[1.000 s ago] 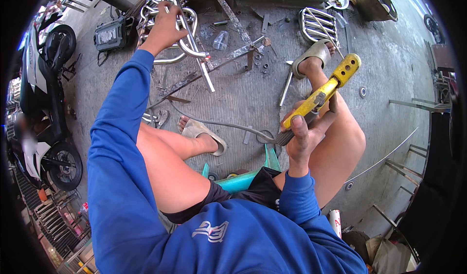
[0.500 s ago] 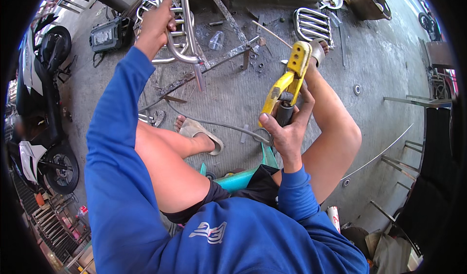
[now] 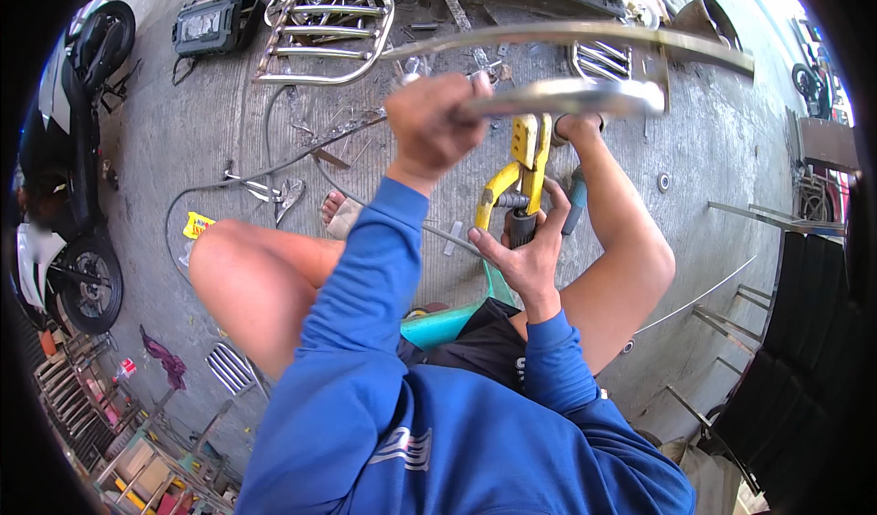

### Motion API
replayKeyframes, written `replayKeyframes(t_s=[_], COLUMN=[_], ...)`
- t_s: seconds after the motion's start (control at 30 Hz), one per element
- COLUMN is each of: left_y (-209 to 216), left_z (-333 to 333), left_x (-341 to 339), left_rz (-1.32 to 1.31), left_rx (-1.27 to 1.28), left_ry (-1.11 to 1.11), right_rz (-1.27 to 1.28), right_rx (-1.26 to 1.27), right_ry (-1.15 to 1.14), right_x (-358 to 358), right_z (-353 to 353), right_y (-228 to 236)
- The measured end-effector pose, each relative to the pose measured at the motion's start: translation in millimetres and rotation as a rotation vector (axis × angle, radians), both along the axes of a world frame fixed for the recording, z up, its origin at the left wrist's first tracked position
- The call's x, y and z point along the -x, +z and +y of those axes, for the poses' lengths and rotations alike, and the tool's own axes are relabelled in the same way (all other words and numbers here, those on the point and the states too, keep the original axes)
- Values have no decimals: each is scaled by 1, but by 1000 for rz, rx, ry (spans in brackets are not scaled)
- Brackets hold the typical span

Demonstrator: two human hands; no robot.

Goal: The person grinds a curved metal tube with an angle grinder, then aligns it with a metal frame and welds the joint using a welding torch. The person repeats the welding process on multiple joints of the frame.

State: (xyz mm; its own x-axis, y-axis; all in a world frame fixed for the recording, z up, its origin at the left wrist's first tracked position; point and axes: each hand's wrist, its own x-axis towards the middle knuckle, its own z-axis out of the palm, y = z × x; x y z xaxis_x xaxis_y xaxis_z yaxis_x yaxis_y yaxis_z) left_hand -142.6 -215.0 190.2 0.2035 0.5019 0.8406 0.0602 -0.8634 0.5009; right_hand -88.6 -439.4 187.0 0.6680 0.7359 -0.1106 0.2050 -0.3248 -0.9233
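My left hand (image 3: 434, 131), smeared a little by motion, is wrapped round one end of a shiny bent metal tube frame (image 3: 575, 101). The frame reaches to the right across the far side of the view, and its upper bar (image 3: 585, 34) is blurred. My right hand (image 3: 534, 254) grips the dark handle of a yellow welding electrode holder (image 3: 504, 191), jaw end pointing away from me, below the tube. No rod can be made out in its jaw now. Behind my right hand a blue-grey cylindrical tool (image 3: 575, 202) partly shows beside my leg.
Far left, shiny tube racks (image 3: 333, 31) lie stacked near a dark machine case (image 3: 215, 23). A cable (image 3: 215, 186) loops over the concrete near pliers (image 3: 290, 195) and a yellow packet (image 3: 195, 225). Motorcycles (image 3: 82, 195) stand left; a bucket (image 3: 708, 21) stands far right.
My left hand has swung right with the tube frame, now across the front of the electrode holder. The racks on the left are uncovered. My right hand has shifted slightly left and nearer.
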Motion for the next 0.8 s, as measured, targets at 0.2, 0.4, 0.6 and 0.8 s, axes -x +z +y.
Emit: replayKeyframes(t_s=[0.2,0.4,0.6,0.8], left_y=[-27,-27,-26,-34], left_z=[-26,-34,-39,-45], left_x=[-2,5,2,4], left_rz=[94,128,292,233], left_rx=[44,77,168,306], left_ry=[-104,-162,-185,-254], right_rz=[-37,-448,-103,-331], right_rx=[68,-18,-35,-109], right_ry=[8,189,118,119], right_x=[7,-10,-15,-15], right_z=[-2,19,14,13], right_y=[-40,-59,-70,-91])
